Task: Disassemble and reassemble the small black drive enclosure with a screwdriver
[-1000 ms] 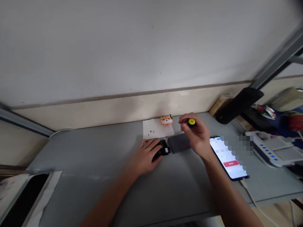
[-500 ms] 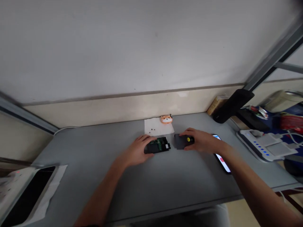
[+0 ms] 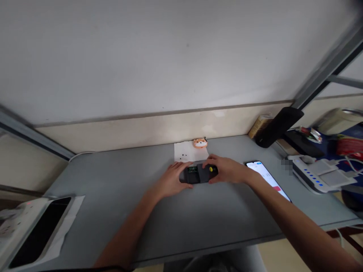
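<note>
Near the middle of the grey desk, my left hand (image 3: 172, 180) grips the left end of a black device (image 3: 194, 176) with a green circuit board showing in it. My right hand (image 3: 224, 170) holds a dark cover (image 3: 203, 174) with a yellow round spot, its fingers at the top and bottom edges. The cover lies over the right part of the device, while the circuit board stays visible between it and my left hand. Just behind, several small dark pieces (image 3: 183, 155) rest on a white paper (image 3: 181, 148).
An orange animal-faced case (image 3: 200, 142) sits on the paper's back corner. To the right are a lit phone (image 3: 266, 175), a black cylinder (image 3: 279, 127) and a white power strip (image 3: 314, 175). A black-screened tablet (image 3: 42, 230) lies at the left. The wall (image 3: 141, 132) borders the desk's back.
My right hand has moved left with the dark cover, which now overlaps the device instead of lying apart from it. My left hand and the device have shifted slightly right. More of the phone shows.
</note>
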{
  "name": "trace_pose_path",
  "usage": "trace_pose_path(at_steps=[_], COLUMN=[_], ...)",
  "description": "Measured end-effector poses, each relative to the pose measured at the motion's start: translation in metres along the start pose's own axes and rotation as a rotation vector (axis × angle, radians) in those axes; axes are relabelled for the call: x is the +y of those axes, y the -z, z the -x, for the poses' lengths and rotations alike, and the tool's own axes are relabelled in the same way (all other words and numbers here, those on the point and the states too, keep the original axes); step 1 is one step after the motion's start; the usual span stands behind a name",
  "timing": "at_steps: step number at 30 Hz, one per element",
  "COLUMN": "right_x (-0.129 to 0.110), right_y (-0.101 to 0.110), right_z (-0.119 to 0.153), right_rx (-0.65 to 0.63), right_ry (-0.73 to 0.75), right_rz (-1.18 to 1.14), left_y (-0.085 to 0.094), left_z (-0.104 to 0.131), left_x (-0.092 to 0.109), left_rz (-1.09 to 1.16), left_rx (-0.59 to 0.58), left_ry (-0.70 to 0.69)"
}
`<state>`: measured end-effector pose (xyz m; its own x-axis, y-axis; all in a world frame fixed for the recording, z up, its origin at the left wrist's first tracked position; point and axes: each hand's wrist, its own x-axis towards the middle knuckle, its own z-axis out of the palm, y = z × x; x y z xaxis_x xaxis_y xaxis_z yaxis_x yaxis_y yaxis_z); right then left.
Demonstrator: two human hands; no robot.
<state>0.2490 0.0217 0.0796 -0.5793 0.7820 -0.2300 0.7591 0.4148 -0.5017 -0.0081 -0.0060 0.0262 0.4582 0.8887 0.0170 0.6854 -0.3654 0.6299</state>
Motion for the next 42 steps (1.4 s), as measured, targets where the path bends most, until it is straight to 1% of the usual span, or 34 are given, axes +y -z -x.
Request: trace_pose_path(at_steps=[4,8,9,10,11,12,14,15,16,17,18,19,21,22,24,26,29,32,36,40,42], right_x=[-0.008,-0.011,-0.012,-0.012,-0.013,-0.013,-0.013,-0.011,-0.009,-0.006,-0.003,0.002,0.011,0.015,0.019,0.019,0.014,0.011,0.012,0.011,0.011], right_y=[-0.008,-0.015,-0.017,-0.018,-0.019,-0.02,-0.02,-0.019,-0.018,-0.018,-0.017,-0.018,-0.02,-0.022,-0.027,-0.032,-0.042,-0.049,-0.053,-0.048,-0.045], right_z=[-0.006,-0.013,-0.015,-0.017,-0.019,-0.022,-0.026,-0.028,-0.03,-0.032,-0.033,-0.034,-0.035,-0.035,-0.036,-0.037,-0.041,-0.044,-0.044,-0.042,-0.042], right_rx=[0.031,0.039,0.063,0.12,0.219,0.364,0.74,0.921,1.07,1.178,1.243,1.272,1.28,1.269,1.202,1.088,0.915,0.807,0.779,0.803,0.835], right_ry=[0.061,0.114,0.141,0.182,0.231,0.278,0.311,0.277,0.216,0.134,0.045,-0.042,-0.19,-0.243,-0.293,-0.266,-0.182,-0.117,-0.106,-0.14,-0.173], right_rz=[0.057,0.04,0.01,-0.037,-0.099,-0.173,-0.358,-0.472,-0.597,-0.726,-0.852,-0.965,-1.113,-1.145,-1.152,-1.098,-0.97,-0.882,-0.836,-0.815,-0.858], left_y=[-0.004,-0.008,-0.009,-0.01,-0.01,-0.01,-0.01,-0.01,-0.01,-0.01,-0.01,-0.01,-0.009,-0.009,-0.008,-0.007,-0.007,-0.008,-0.009,-0.007,-0.005], left_z=[-0.001,-0.003,-0.004,-0.004,-0.005,-0.005,-0.005,-0.005,-0.005,-0.005,-0.005,-0.004,-0.003,-0.003,-0.003,-0.003,-0.003,-0.003,-0.002,-0.002,-0.001], left_x=[0.0,-0.005,-0.006,-0.007,-0.008,-0.008,-0.009,-0.008,-0.008,-0.008,-0.007,-0.007,-0.006,-0.005,-0.005,-0.005,-0.008,-0.011,-0.014,-0.014,-0.013], left_rz=[-0.034,-0.027,-0.029,-0.034,-0.042,-0.053,-0.075,-0.085,-0.092,-0.099,-0.106,-0.116,-0.146,-0.166,-0.204,-0.229,-0.251,-0.266,-0.266,-0.259,-0.244], left_rx=[0.011,0.005,0.004,0.006,0.008,0.01,0.01,0.008,0.004,0.003,0.005,0.009,0.019,0.023,0.02,0.015,0.015,0.021,0.031,0.047,0.058], left_ry=[-0.034,-0.009,-0.006,-0.01,-0.02,-0.032,-0.051,-0.058,-0.066,-0.071,-0.075,-0.077,-0.082,-0.087,-0.105,-0.126,-0.147,-0.155,-0.17,-0.201,-0.211])
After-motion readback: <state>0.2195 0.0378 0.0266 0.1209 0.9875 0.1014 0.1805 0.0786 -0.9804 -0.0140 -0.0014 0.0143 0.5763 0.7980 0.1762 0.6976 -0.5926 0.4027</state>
